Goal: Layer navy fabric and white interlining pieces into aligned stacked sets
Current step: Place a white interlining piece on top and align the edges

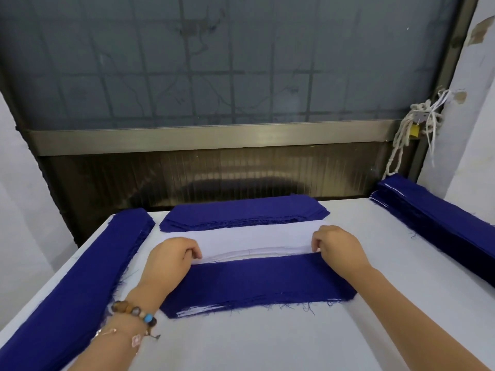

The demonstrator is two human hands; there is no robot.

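A layered stack topped by a navy fabric piece (257, 279) lies in front of me on the white table (241, 341); white interlining edges show along its near side. Just beyond it lies a stack of white interlining pieces (251, 236). My left hand (171, 259) and my right hand (337, 250) curl their fingers on the near edge of the top white piece, one at each end, and that edge is lifted slightly. Behind the white stack sits a stack of navy pieces (243, 212).
A long navy stack (80, 279) runs along the table's left edge, and another navy stack with white layers (439, 223) runs along the right. A window frame (214, 136) and dark panel rise behind the table. Knotted white cords (417, 121) hang at the right.
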